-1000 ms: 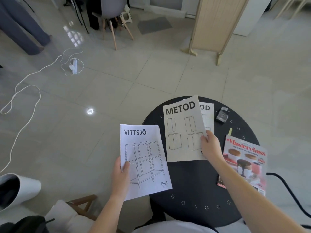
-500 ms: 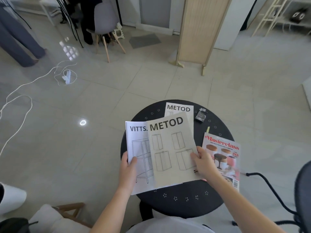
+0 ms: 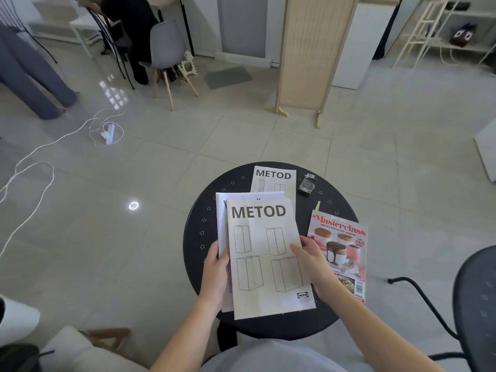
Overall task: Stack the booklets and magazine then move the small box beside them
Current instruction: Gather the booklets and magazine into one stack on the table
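A beige METOD booklet (image 3: 264, 253) lies on top of the white VITTSJÖ booklet (image 3: 222, 224), which shows only along its left and top edges. My left hand (image 3: 216, 272) grips the left edge of both. My right hand (image 3: 312, 260) holds the METOD booklet's right edge. A second METOD booklet (image 3: 273, 179) lies flat at the back of the round black table (image 3: 196, 245). The Masterclass magazine (image 3: 342, 251) lies at the right, partly over the table's rim. The small dark box (image 3: 307, 183) stands at the back, right of the second booklet.
A black metal chair (image 3: 475, 299) stands close on the right. A cushioned wooden seat (image 3: 75, 347) is at the lower left. White cables (image 3: 35, 167) trail over the tiled floor. A folding screen (image 3: 314, 52) and a grey chair (image 3: 166, 55) stand further back.
My right hand has brought the beige METOD booklet down and left onto the VITTSJÖ booklet, which my left hand moved in over the table. The two now overlap almost fully.
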`<state>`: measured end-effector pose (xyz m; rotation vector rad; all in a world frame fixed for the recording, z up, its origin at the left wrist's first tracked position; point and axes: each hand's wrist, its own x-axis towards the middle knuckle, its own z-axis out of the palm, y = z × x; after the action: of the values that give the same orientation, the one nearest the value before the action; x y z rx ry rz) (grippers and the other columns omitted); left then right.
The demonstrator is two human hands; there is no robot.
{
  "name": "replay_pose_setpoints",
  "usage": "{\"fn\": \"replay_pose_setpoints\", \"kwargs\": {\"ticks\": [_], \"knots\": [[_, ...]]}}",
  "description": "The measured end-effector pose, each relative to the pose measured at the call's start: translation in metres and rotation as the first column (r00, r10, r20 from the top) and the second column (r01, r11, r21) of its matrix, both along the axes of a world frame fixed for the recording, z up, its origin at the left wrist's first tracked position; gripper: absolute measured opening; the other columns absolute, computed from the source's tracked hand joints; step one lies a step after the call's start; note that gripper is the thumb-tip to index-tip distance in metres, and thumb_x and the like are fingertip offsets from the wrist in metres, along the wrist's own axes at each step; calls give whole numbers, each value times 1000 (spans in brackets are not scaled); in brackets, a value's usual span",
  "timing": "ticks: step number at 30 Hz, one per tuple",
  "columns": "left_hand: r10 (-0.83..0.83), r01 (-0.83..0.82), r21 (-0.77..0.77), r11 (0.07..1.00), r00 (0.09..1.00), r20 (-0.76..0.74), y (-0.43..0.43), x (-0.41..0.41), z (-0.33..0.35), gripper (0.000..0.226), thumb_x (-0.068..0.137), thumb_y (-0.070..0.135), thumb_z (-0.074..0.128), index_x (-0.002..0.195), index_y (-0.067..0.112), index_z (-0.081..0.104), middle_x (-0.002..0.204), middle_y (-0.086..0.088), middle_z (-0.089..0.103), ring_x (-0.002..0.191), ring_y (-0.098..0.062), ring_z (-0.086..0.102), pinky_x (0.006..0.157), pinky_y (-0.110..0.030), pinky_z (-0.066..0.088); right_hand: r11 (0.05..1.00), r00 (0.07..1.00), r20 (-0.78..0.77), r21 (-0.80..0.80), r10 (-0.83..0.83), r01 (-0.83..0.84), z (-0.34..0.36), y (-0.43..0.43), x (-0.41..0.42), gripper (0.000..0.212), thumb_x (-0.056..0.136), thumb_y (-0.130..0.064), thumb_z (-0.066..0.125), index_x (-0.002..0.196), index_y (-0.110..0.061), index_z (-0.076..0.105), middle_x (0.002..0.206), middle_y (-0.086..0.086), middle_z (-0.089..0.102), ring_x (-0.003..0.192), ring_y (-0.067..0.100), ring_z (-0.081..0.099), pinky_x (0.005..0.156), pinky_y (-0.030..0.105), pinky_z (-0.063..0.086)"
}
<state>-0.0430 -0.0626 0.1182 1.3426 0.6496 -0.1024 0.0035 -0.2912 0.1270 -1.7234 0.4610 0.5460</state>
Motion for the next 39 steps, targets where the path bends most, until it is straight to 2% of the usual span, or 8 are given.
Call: {"fn": "replay_pose_setpoints", "kwargs": {"ticks": [5,8,15,20,25,31,35,39], "knots": [[-5,5,-6,1000,1000,3,-13,-7,-7,32,114,34,53,116,8,70,123,-21,75,115,-39,74,104,-49,57,995,997,-63,87,-33,38,-2,-8,-3,27,104,-37,56,124,-20,62,120,7,74,108,30,72,98,59,58],[-29,29,-2,1000,999,-14,-19,-11,-9,33,110,47,57,121,21,75,125,-7,80,122,-28,75,112,-53,56,992,997,-70,114,-45,53,2,-5,-7,22,106,-30,55,123,-17,59,117,8,72,104,29,72,85,48,62],[-51,54,118,992,998,-24,-18,-14,-13,24,109,19,61,125,32,73,122,12,82,122,-11,73,109,-37,55,999,1000,-1,-35,-5,5,-5,7,-5,21,105,-30,55,125,-21,54,116,-1,69,99,21,71,73,36,60],[-86,92,213,973,996,-38,4,8,-20,47,113,36,51,158,24,54,156,12,62,151,-16,53,129,-47,38,998,1000,23,-59,-18,19,-11,31,11,28,104,-27,60,130,-21,56,117,-5,71,104,21,72,84,42,64],[-87,101,244,964,994,-68,28,30,-19,60,115,41,48,169,20,38,170,12,42,161,-13,35,134,-39,26,996,1000,3,-90,24,-23,-16,50,35,25,102,-25,64,126,-21,56,110,-7,69,90,14,69,61,23,54],[-103,112,239,965,993,-52,57,60,-24,51,115,40,49,162,23,48,161,20,48,153,-4,43,131,-37,30,993,999,-40,-116,4,-8,-39,59,70,28,103,-28,61,127,-14,67,116,0,75,104,22,72,95,45,61],[-126,144,246,958,988,-90,77,79,-28,48,113,45,49,158,27,53,155,21,56,148,-4,48,130,-39,34,982,993,-76,-174,-94,79,-59,56,103,24,103,-17,63,127,-12,65,114,7,72,98,28,73,84,45,66],[-133,155,262,952,986,-99,91,98,-33,33,115,36,48,143,31,64,138,16,70,133,-6,62,118,-36,47,912,992,-39,-398,-122,96,-77,46,142,37,102,-22,62,137,-12,58,127,8,67,105,28,66,85,43,61]]}}
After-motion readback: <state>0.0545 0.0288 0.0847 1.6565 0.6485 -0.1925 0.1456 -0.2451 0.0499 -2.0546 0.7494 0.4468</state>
